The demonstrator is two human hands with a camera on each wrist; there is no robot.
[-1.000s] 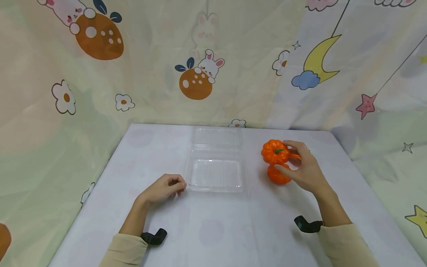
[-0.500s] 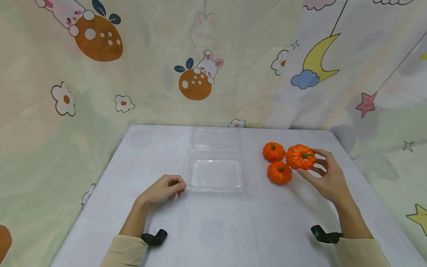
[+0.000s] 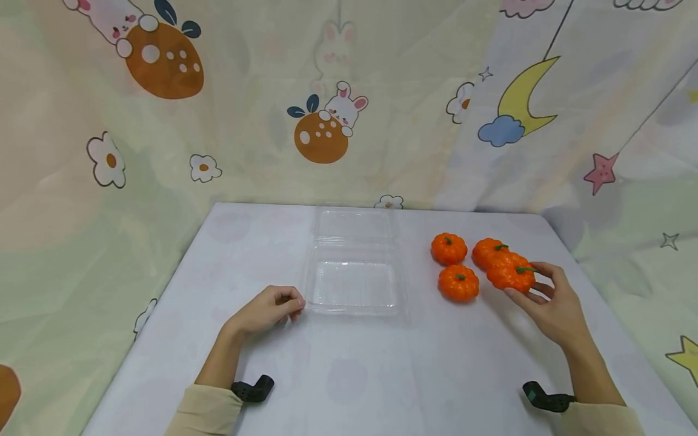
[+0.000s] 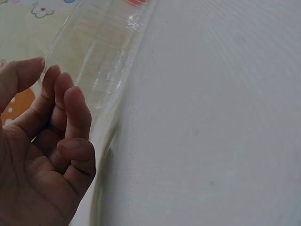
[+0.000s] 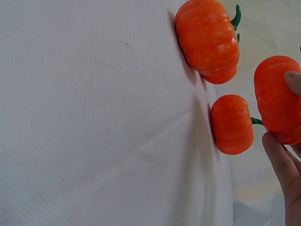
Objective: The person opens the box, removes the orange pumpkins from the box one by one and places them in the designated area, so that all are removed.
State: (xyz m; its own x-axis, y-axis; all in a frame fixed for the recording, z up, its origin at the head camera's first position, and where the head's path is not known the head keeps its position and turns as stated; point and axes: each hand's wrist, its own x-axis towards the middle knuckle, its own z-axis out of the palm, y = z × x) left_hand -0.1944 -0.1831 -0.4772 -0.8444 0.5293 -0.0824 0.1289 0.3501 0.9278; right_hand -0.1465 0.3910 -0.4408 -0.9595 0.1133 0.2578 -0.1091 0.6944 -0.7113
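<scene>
My right hand (image 3: 558, 306) holds a small orange toy pumpkin (image 3: 508, 272) with a green stem between thumb and fingers. In the right wrist view this pumpkin (image 5: 276, 101) is raised off the tabletop. Behind it a second pumpkin (image 3: 487, 251), partly hidden in the head view, sits on the table. Two more pumpkins, one farther back (image 3: 449, 249) and one nearer (image 3: 458, 283), lie left of it. At the table's middle, a clear plastic clamshell box (image 3: 354, 311) lies with its lid folded back. Its near left corner is pinched by my left hand (image 3: 269, 310) between thumb and forefinger.
The table (image 3: 349, 381) has a white cover and ends at a patterned cloth backdrop (image 3: 245, 121). The box's lid (image 3: 354, 224) reaches nearly to the table's back edge. Black wrist cameras (image 3: 253, 389) are strapped to both wrists.
My right hand has moved right and nearer to me, carrying one pumpkin away from the other three. Another pumpkin now shows on the table behind it. The left hand and box have stayed put.
</scene>
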